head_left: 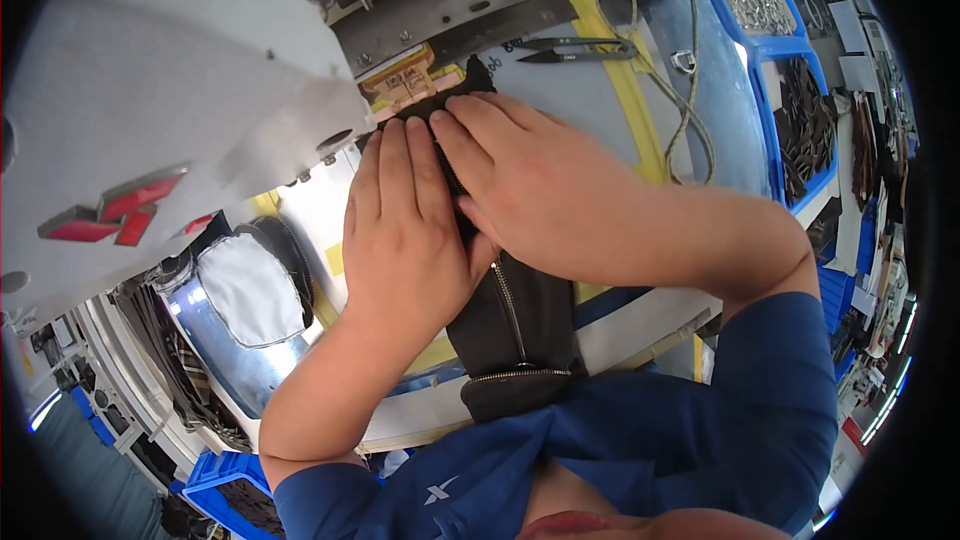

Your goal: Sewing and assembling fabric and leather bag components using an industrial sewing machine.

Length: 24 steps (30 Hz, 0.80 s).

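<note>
The scene is bright and evenly lit, with light that seems to come from above. The white machine housing (150,70) at far left is almost washed out, and the shiny table surface (700,70) at far right shows a pale bluish glare. Shadows are soft; a short dark one lies under the two hands (470,190) on the black fabric (520,330). The middle is sharp. Toward the rim straight edges bend strongly, details become small and smeared, and the corners are fully black from the fisheye lens.
</note>
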Each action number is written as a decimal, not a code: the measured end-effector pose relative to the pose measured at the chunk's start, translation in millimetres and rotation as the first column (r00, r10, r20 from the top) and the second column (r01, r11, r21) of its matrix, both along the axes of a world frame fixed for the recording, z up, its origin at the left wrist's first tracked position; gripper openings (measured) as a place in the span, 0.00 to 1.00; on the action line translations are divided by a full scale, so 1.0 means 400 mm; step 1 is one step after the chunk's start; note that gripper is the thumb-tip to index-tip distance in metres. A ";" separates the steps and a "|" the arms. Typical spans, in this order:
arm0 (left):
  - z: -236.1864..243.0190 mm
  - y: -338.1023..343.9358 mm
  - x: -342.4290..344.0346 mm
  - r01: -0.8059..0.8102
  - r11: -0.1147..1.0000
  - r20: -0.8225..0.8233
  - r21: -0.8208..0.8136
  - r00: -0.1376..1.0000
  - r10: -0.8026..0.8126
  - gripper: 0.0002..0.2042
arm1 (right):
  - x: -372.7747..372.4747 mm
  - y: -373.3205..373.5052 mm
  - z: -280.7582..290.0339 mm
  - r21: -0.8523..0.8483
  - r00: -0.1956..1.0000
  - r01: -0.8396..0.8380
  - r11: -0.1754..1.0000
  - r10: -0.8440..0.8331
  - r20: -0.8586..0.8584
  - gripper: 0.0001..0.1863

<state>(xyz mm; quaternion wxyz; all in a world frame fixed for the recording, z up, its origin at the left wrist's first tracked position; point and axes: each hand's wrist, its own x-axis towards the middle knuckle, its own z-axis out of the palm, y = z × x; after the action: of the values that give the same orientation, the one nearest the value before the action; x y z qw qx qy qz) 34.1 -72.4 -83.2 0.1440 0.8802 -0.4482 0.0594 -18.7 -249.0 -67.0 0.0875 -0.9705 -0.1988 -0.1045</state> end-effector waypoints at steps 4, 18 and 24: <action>0.002 -0.001 0.002 0.004 1.000 -0.010 0.004 1.000 -0.004 0.39 | 0.005 -0.001 -0.003 -0.011 1.000 -0.011 1.000 0.011 -0.010 0.27; 0.021 0.028 -0.004 0.061 0.995 0.021 -0.073 0.998 -0.060 0.33 | 0.026 -0.024 -0.005 0.239 0.998 0.050 0.970 -0.041 -0.042 0.19; 0.019 0.032 -0.001 0.093 0.991 -0.023 -0.098 0.995 -0.096 0.35 | 0.038 -0.039 0.011 0.241 0.986 0.114 0.964 -0.082 -0.142 0.26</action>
<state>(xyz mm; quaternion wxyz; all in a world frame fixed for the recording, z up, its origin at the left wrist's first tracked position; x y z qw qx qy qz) 33.5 -59.7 -75.6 0.1955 0.8507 -0.4840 0.0619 -3.7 -264.6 -62.6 0.2160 -0.9653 -0.1296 -0.0690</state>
